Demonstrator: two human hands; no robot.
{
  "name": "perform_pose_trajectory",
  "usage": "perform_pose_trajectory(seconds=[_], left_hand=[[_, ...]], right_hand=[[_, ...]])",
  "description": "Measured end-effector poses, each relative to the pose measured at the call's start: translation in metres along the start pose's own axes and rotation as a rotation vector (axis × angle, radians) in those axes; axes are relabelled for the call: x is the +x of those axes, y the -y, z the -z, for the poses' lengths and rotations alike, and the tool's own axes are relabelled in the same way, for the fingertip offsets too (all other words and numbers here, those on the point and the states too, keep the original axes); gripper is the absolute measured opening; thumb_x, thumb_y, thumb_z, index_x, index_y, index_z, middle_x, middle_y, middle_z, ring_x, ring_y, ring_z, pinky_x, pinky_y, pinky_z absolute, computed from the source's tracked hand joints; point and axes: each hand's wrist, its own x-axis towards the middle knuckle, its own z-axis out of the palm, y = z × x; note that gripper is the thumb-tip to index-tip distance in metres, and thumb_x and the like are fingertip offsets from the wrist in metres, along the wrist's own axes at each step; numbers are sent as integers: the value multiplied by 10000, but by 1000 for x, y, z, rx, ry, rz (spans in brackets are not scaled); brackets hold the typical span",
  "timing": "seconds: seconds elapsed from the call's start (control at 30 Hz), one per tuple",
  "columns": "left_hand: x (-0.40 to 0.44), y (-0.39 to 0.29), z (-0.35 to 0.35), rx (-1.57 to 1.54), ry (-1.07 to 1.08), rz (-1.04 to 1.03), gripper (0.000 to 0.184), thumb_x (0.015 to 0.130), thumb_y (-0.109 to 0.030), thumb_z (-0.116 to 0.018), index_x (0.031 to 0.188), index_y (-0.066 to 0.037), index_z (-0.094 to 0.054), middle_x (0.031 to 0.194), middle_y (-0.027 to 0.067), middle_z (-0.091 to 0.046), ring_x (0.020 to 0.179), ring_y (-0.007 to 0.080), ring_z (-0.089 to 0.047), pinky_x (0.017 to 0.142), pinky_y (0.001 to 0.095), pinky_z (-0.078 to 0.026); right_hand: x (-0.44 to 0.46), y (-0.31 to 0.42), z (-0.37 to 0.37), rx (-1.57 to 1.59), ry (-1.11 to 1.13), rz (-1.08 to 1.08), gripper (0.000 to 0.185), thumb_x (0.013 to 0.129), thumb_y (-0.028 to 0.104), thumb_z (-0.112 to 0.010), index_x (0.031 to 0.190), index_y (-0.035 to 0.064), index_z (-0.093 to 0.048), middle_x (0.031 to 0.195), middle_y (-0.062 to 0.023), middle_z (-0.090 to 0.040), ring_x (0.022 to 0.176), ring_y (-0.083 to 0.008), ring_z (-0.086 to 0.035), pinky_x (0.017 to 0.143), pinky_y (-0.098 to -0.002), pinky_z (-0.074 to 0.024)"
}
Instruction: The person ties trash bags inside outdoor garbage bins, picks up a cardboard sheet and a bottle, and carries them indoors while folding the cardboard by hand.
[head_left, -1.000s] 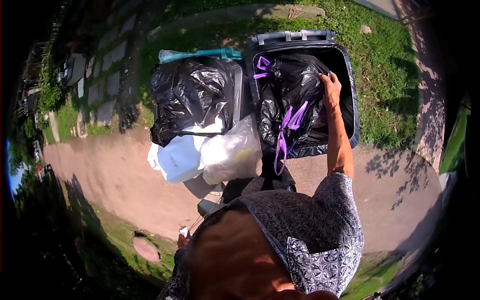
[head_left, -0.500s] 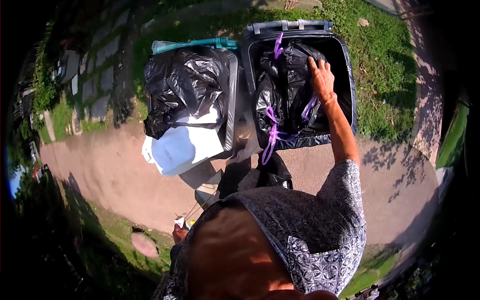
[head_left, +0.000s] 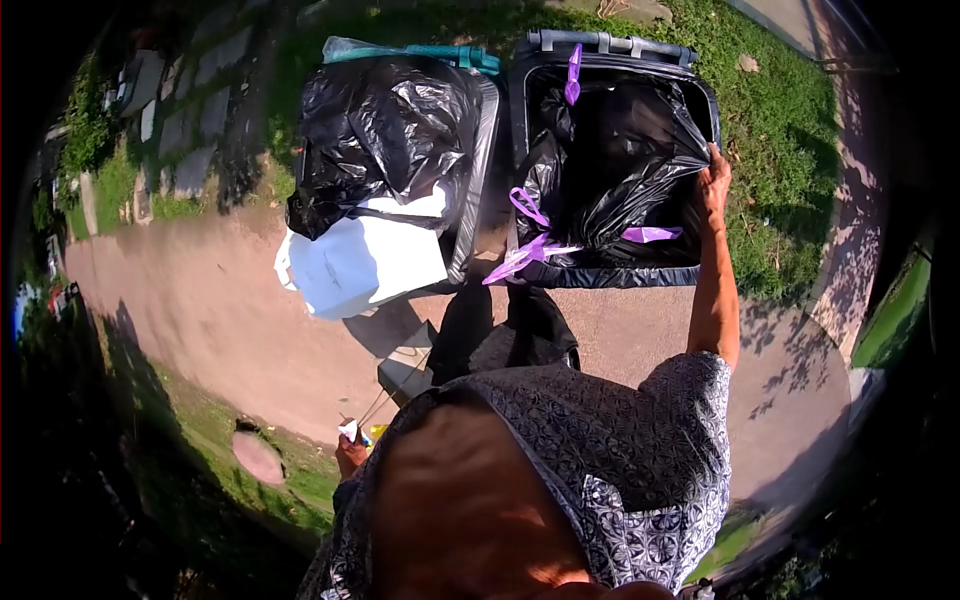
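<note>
My right hand [head_left: 714, 185] is closed on the edge of a black garbage bag [head_left: 640, 140], at the right rim of the dark wheeled bin [head_left: 610, 277]. The plastic stretches tight toward my fingers. Purple drawstrings [head_left: 528, 255] hang over the bin's near left corner, and another purple tie [head_left: 573, 75] stands up at the back. Low on the left, my left hand [head_left: 350, 455] is closed around a small white crumpled item [head_left: 349, 430]. Thin cords run from near that hand to a grey boxy bag [head_left: 405, 362] by my legs; whether I grip them too is unclear.
A second bin [head_left: 478, 180] stands close on the left, heaped with a black bag [head_left: 390, 130] and a white paper bag [head_left: 370, 262] jutting over its front. Teal plastic [head_left: 470, 58] shows at its back. Grass [head_left: 780, 180] borders the paved path [head_left: 210, 320].
My right hand has moved from on top of the black bags to the bin's right rim, drawing the bag's plastic rightward. The purple drawstrings have shifted. My left hand still holds the white item.
</note>
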Motion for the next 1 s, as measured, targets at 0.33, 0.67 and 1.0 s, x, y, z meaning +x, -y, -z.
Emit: perform_pose_trajectory(seconds=[0.33, 0.67, 1.0], left_hand=[[23, 25, -36, -288, 141, -58, 369, 992, -334, -687, 904, 7, -575, 778, 201, -696, 689, 293, -680, 617, 388, -520], [26, 58, -62, -699, 173, -104, 301, 1009, -289, -649, 1001, 3, -578, 823, 161, -702, 767, 247, -681, 659, 382, -516], [15, 45, -33, -620, 132, -111, 294, 1012, -294, -647, 1050, -10, -580, 797, 117, -682, 749, 192, -643, 674, 373, -511]], right_hand=[[-46, 51, -3, -1044, 518, 315, 318, 850, 73, -613, 1162, 88, -677, 1223, -84, -593, 1160, -292, -580, 843, -421, -560], [-71, 124, -78, -583, 461, -314, 766, 898, 534, -685, 1443, 26, -509, 1318, -240, -610, 1141, -396, -648, 909, -480, -554], [-151, -44, -241, -665, 392, -555, 832, 712, 523, -779, 1312, 40, -465, 1170, -272, -658, 1097, -463, -648, 915, -539, -549]])
